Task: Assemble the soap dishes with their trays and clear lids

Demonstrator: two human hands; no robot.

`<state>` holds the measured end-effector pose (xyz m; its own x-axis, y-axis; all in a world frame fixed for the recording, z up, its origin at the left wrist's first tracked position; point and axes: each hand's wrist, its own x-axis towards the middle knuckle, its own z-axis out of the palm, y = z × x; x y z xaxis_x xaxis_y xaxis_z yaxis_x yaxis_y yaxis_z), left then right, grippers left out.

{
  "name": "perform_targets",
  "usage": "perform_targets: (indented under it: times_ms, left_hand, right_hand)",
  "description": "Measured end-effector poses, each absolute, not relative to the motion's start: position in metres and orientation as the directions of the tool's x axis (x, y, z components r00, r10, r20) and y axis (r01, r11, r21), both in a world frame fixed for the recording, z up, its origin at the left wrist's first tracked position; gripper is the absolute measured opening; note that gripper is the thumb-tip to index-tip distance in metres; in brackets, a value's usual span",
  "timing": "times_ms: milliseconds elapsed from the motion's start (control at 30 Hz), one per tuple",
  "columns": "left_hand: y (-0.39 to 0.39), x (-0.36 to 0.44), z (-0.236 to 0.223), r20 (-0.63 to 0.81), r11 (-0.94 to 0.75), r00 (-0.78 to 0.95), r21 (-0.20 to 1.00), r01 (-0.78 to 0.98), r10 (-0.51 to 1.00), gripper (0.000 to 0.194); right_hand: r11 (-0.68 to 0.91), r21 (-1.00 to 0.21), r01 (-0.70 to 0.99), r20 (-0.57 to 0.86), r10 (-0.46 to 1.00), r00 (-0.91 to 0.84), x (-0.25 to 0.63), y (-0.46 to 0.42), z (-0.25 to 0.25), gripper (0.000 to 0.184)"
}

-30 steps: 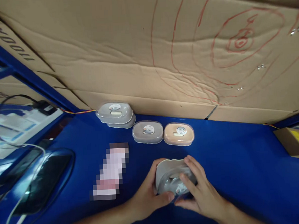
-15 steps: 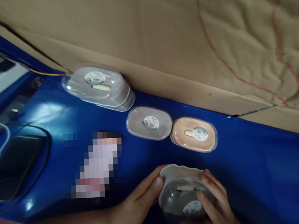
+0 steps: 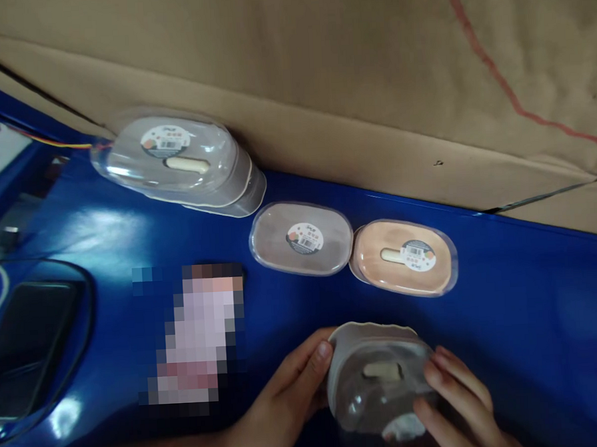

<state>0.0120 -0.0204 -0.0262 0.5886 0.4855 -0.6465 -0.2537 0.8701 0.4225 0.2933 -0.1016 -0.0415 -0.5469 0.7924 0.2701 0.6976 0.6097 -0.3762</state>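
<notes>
Between my hands, near the bottom of the view, is a grey oval plastic box (image 3: 360,397) with a clear lid, a wavy rim and a round label; it is tilted. Under its lid shows a pale oblong piece. My left hand (image 3: 294,384) is closed on the box's left side, thumb on the edge. From the right, the bent fingers of my right hand (image 3: 462,398) press on the lid and side. The box's lower end is dark and partly out of frame.
Beyond my hands lie a grey oval box (image 3: 279,241) and a peach one (image 3: 368,270), side by side. Stacked clear-lidded boxes (image 3: 215,168) stand against a cardboard wall (image 3: 323,115). Left are a pixelated phone-like object (image 3: 198,329), a dark device (image 3: 29,344) and cables (image 3: 90,314) on the blue tabletop (image 3: 533,304).
My hands and the held box have shifted slightly right in the view, and the box's label is now more covered by my right fingers. The camera has moved a little closer to the table.
</notes>
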Motion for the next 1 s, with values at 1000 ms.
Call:
perform_targets:
  times_ms: [1000]
  left_hand:
    - [-0.029, 0.014, -0.028, -0.237, 0.636, 0.795, 0.738, -0.227, 0.558, 0.094]
  right_hand:
    - [0.612, -0.29, 0.736, 0.332, 0.785, -0.522, 0.27, -0.092, -0.049, 0.102]
